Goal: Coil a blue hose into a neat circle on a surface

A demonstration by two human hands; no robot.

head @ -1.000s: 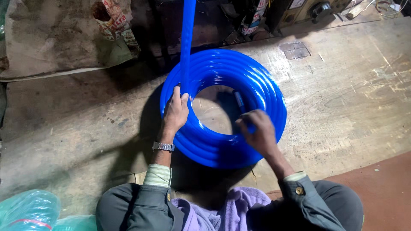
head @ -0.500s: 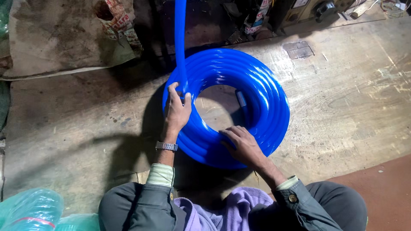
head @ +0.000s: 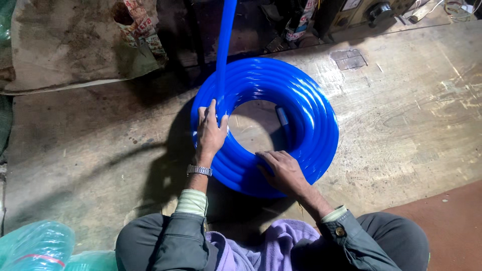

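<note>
The blue hose coil (head: 301,100) lies flat on the wooden floor (head: 411,115). His right hand (head: 283,170) has slid from four o'clock to six, resting open-palmed; left hand (head: 211,133) grasps the incoming hose (head: 224,45) at nine, guiding another turn on.

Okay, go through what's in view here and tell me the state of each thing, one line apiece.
Blue hose coil: wound flat in a ring on the floor.
Loose hose length: runs up from the coil's left side, out of view at the top.
Left hand: gripping the hose where it meets the coil.
Right hand: palm down, pressing on the coil's near edge.
Wristwatch: worn on the left wrist.
Green plastic bags: bundled, lying bottom left.
</note>
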